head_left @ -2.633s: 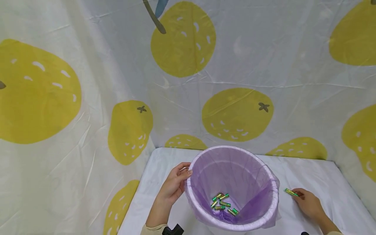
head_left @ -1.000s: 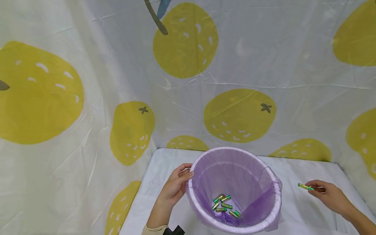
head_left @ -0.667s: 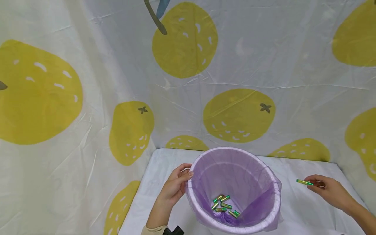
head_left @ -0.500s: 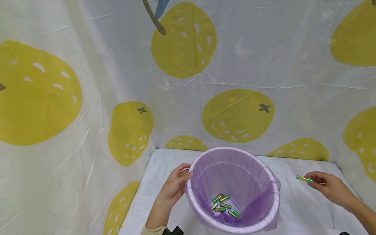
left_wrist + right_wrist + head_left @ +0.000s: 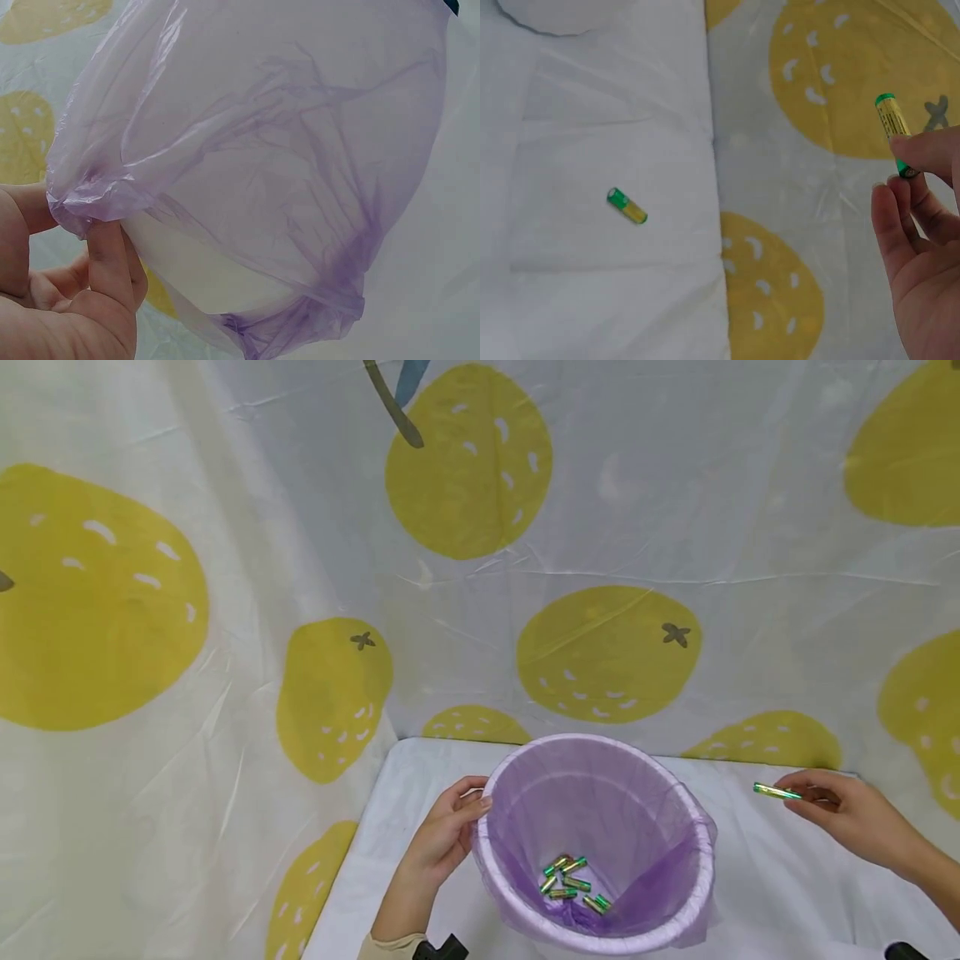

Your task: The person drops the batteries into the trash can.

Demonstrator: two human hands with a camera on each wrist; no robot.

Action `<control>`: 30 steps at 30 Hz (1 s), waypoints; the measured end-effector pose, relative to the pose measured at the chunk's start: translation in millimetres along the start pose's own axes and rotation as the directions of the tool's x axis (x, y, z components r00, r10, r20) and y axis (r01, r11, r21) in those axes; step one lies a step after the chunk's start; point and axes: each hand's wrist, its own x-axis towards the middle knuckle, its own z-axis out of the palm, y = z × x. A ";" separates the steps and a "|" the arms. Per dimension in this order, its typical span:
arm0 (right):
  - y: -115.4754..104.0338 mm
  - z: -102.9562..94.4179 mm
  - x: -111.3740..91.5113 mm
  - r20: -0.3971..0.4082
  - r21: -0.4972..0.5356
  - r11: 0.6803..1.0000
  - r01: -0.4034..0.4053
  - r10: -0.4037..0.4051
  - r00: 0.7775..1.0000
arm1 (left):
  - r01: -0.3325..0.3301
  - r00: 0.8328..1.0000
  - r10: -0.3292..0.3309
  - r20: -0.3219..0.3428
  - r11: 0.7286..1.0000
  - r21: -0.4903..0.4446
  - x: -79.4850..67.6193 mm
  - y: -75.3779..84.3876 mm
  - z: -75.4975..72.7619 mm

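Note:
A trash bin [image 5: 525, 928] lined with a thin purple plastic bag [image 5: 300, 187] stands at the front middle of the head view. Several green-and-gold batteries [image 5: 576, 884] lie on its bottom. My left hand [image 5: 442, 831] grips the bin's left rim, thumb over the edge. To the right of the bin, my right hand [image 5: 847, 814] pinches one battery [image 5: 776, 792] between thumb and fingers, clear of the table. In the right wrist view another battery [image 5: 628, 206] lies on the white cloth; I cannot make it out in the head view.
A white cloth covers the table [image 5: 750, 893]. A hanging curtain [image 5: 465, 635] printed with yellow fruit closes off the back and both sides. Along the table's back edge [image 5: 585, 750] the cloth meets the curtain.
My right hand has moved right and then farther back with the battery, rising in the head view. The left hand still grips the bin's rim, and the batteries inside have not shifted.

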 end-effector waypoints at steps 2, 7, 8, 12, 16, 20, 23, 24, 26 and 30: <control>-9.8 -1.6 3.8 -0.008 0.017 1.000 0.018 -0.018 1.000 | 0.008 1.000 -0.008 -0.005 1.000 -0.004 -0.5 0.0 -0.2; -39.7 -4.3 15.5 -0.024 0.035 0.998 0.058 -0.058 0.998 | 0.007 1.000 -0.007 0.004 1.000 -0.001 -0.4 -0.4 -0.7; -46.2 -4.4 18.3 -0.021 0.031 0.997 0.070 -0.069 0.997 | 0.006 1.000 -0.006 0.006 1.000 0.002 -0.2 -0.4 -0.9; -72.8 -2.3 29.3 0.001 0.051 0.989 0.137 -0.137 0.991 | 0.003 1.000 -0.003 0.009 1.000 0.006 0.0 0.1 -1.8; -100.8 4.0 41.7 0.031 0.097 0.966 0.241 -0.245 0.969 | 0.002 1.000 -0.002 0.007 1.000 0.002 -0.1 1.1 -1.5; -126.0 12.0 55.9 0.061 0.124 0.928 0.351 -0.360 0.931 | 0.005 1.000 -0.005 0.013 1.000 -0.004 0.0 2.3 -1.4; -142.0 19.0 66.4 0.085 0.133 0.904 0.405 -0.418 0.904 | 0.008 1.000 -0.008 0.010 1.000 -0.007 -0.2 2.2 -1.8; -146.5 21.8 69.4 0.093 0.133 0.900 0.415 -0.428 0.899 | 0.008 1.000 -0.008 0.008 1.000 -0.005 -0.5 2.2 -1.9; -154.8 27.2 75.4 0.107 0.138 0.890 0.435 -0.450 0.886 | 0.005 1.000 -0.005 0.001 1.000 -0.002 -0.9 2.2 -2.0; -165.7 36.1 84.5 0.125 0.150 0.873 0.465 -0.483 0.867 | -0.006 1.000 0.006 0.006 1.000 -0.001 -0.1 1.9 -1.7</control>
